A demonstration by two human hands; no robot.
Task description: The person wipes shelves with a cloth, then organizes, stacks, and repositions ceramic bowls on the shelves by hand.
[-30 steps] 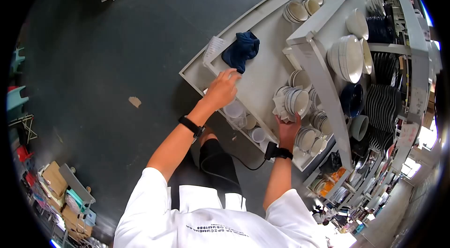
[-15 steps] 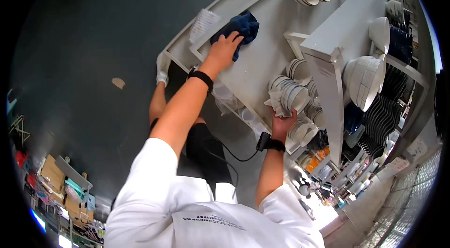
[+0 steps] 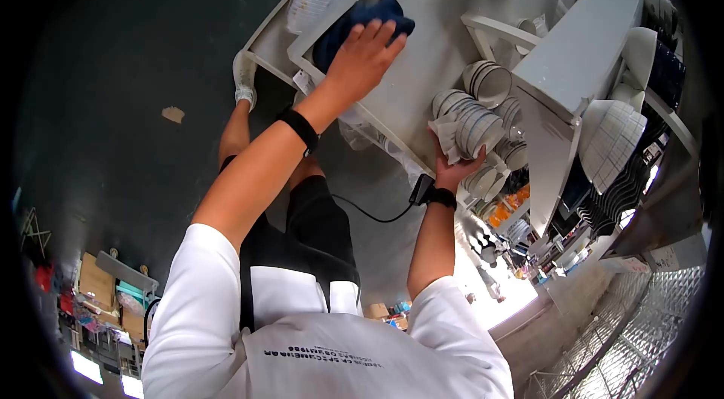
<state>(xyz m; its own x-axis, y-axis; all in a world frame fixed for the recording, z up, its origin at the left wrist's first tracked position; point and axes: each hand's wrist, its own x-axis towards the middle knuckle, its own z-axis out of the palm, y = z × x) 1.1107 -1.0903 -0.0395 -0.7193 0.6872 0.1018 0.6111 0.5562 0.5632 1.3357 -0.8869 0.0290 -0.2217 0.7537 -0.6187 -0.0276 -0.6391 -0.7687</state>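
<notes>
My left hand (image 3: 367,54) lies over a crumpled dark blue cloth (image 3: 388,8) near the shelf's outer edge, fingers stretched out rather than wrapped round it. Whether the palm presses on the cloth is hard to tell. My right hand (image 3: 455,167) cups the near end of a stack of patterned white bowls (image 3: 480,132), tipped on their side. Some crumpled white wrapping (image 3: 445,131) is caught between that hand and the stack.
A sleeve of small white cups (image 3: 313,1) lies beyond the cloth on the white shelf (image 3: 415,71). More bowls (image 3: 487,82) stand beside the held stack. An upper shelf (image 3: 562,52) with a large checked bowl (image 3: 609,139) rises at the right.
My left hand has shifted right relative to the cloth, its fingers now straighter. My right hand stays at the bowl stack. The whole view has shifted.
</notes>
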